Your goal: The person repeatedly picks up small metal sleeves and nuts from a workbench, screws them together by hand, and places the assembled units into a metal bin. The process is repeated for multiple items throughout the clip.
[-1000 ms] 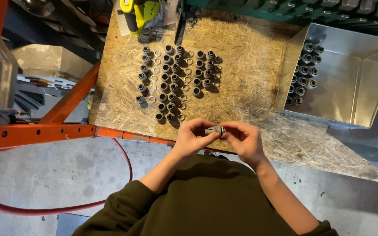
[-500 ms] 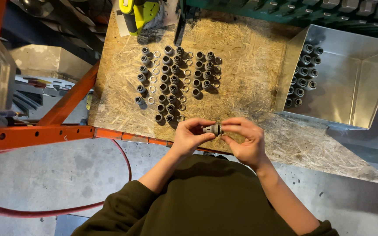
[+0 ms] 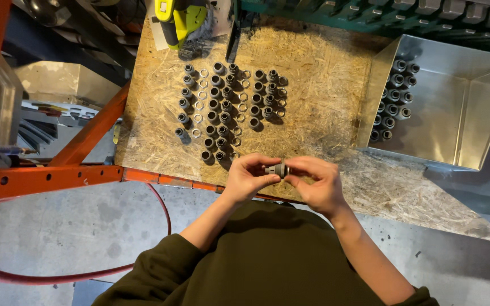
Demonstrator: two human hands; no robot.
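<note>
One small grey fitting (image 3: 278,169) pinched at both ends: left hand (image 3: 249,178) and right hand (image 3: 317,184), each grip closed on it, just above near edge of desk (image 3: 324,73). Roughly thirty similar fittings in rows (image 3: 225,107), about ten loose rings (image 3: 199,105) alongside. About fourteen more fittings stacked in one metal tray (image 3: 460,113).

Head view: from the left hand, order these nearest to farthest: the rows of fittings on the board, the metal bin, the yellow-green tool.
1. Rows of fittings, just ahead of the left hand on the board.
2. Metal bin, off to the right.
3. Yellow-green tool, at the board's far edge.
</note>
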